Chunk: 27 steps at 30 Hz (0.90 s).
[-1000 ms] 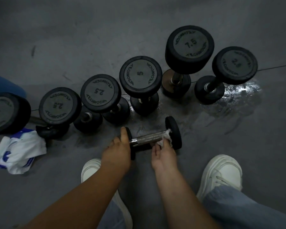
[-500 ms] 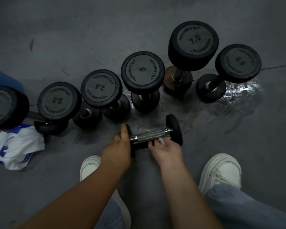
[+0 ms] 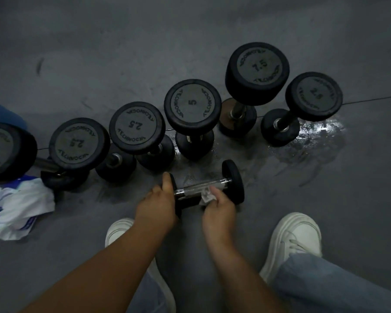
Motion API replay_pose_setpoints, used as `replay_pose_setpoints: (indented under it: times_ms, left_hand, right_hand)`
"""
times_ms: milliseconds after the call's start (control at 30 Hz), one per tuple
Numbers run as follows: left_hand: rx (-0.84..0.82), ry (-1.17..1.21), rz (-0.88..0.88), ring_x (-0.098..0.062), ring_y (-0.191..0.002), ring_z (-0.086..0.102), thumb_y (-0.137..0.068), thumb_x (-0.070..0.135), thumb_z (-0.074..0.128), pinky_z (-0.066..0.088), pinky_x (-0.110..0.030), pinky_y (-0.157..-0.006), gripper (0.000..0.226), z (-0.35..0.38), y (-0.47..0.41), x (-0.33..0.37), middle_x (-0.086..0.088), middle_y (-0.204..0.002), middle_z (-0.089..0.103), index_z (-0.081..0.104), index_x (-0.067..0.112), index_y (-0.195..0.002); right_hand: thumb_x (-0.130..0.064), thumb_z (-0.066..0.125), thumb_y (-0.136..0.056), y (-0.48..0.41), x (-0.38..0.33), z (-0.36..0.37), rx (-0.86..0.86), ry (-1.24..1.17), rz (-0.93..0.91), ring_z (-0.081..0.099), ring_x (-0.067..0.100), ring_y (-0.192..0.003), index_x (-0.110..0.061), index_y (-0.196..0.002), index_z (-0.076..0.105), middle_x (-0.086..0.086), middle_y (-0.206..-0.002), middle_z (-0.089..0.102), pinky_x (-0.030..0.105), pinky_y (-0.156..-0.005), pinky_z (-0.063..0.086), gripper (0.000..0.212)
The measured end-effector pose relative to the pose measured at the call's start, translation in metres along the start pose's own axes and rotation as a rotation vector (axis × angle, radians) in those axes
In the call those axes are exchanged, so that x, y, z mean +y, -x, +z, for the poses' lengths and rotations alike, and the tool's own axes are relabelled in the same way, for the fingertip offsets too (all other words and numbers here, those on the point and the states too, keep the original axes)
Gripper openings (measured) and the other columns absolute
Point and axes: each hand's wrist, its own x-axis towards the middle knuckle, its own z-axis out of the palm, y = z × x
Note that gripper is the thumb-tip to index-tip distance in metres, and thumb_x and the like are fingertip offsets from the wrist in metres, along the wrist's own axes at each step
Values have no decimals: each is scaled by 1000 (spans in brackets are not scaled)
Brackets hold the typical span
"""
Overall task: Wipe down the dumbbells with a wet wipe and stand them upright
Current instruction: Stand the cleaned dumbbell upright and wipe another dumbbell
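While the left hand still grips the lying dumbbell by its left head, the right hand, pinching the wet wipe, has slid leftward along the handle: wiping continues.

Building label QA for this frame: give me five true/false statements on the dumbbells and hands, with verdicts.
1. The small dumbbell lies on its side on the floor. True.
2. The right hand presses the wet wipe against that dumbbell. True.
3. The left hand is off the dumbbell. False: it holds the dumbbell's left end.
4. The 7.5 dumbbell lies flat. False: it stands upright on one end.
5. The wet patch on the floor is beside the rightmost upright dumbbell. True.
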Motion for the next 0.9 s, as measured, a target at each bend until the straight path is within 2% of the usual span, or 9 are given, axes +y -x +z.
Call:
replay_pose_setpoints:
  times_ms: [133, 233, 300, 367, 500, 633, 733, 833, 900]
  left_hand:
    - [-19, 4, 20, -30, -124, 52, -81, 34, 72, 44, -38, -98, 110, -5, -4, -2, -15, -141, 42, -6, 11, -155]
    - [-30, 15, 27, -31, -126, 52, -78, 32, 75, 44, -38, -99, 112, -6, -8, -3, -16, -143, 41, -3, 10, -155]
    - [-33, 41, 35, -32, -124, 53, -77, 31, 76, 45, -38, -98, 110, -6, -13, -5, -17, -142, 42, 1, 9, -154]
    - [-30, 61, 44, -34, -122, 55, -77, 33, 76, 46, -39, -95, 106, -9, -18, -6, -18, -140, 44, 5, 9, -152]
    - [-95, 71, 42, -36, -125, 53, -75, 35, 79, 45, -42, -97, 104, -20, -28, -7, -18, -141, 42, 11, 9, -150]
    - [-162, 75, 34, -36, -122, 56, -66, 31, 86, 47, -41, -94, 104, -25, -33, -9, -16, -137, 45, 18, 12, -143]
    - [-191, 75, 36, -36, -122, 55, -63, 30, 88, 47, -42, -95, 113, -27, -33, -11, -15, -138, 45, 14, 14, -146]
    - [-193, 145, 41, -35, -122, 55, -62, 34, 88, 47, -41, -95, 115, -27, -34, -11, -15, -136, 46, 14, 15, -146]
    - [-187, 230, 30, -34, -121, 54, -61, 35, 89, 47, -41, -95, 112, -25, -33, -11, -14, -135, 47, 16, 15, -144]
  right_hand:
    - [3, 43, -89, -12, -1, -20, -32, 332, -457, 62, 12, -88, -7, -108, 71, -7, -97, 57, 0, -81, 36, 36]
    - [1, 51, -82, -26, 12, -11, -29, 761, -664, 58, 19, -110, -8, -121, 63, -3, -118, 59, 21, -91, 44, 42]
    - [0, 54, -74, -19, 21, -1, -183, 1004, -774, 49, 27, -127, -7, -128, 57, 7, -137, 52, 36, -96, 45, 54]
    - [-4, 54, -75, -14, 19, 1, -372, 1071, -883, 51, 26, -125, -8, -128, 57, 9, -136, 54, 35, -100, 41, 53]
    - [-12, 45, -77, -29, 7, -6, -225, 1106, -785, 54, 24, -124, -12, -128, 59, 6, -132, 59, 37, -102, 37, 53]
    - [-20, 50, -77, -36, 0, 0, -410, 1271, -1006, 57, 26, -116, -15, -124, 62, 5, -123, 63, 36, -96, 44, 48]
    - [-14, 61, -80, -50, -19, -4, -265, 1226, -840, 58, 32, -95, -14, -103, 69, 8, -100, 62, 37, -75, 48, 25]
    - [-23, 62, -85, -42, -20, -3, -544, 1255, -894, 56, 30, -91, -17, -112, 64, 8, -101, 51, 38, -70, 46, 27]
    - [-22, 57, -92, -48, -21, -5, -447, 1181, -837, 60, 32, -88, -20, -113, 58, 9, -105, 49, 39, -68, 47, 21]
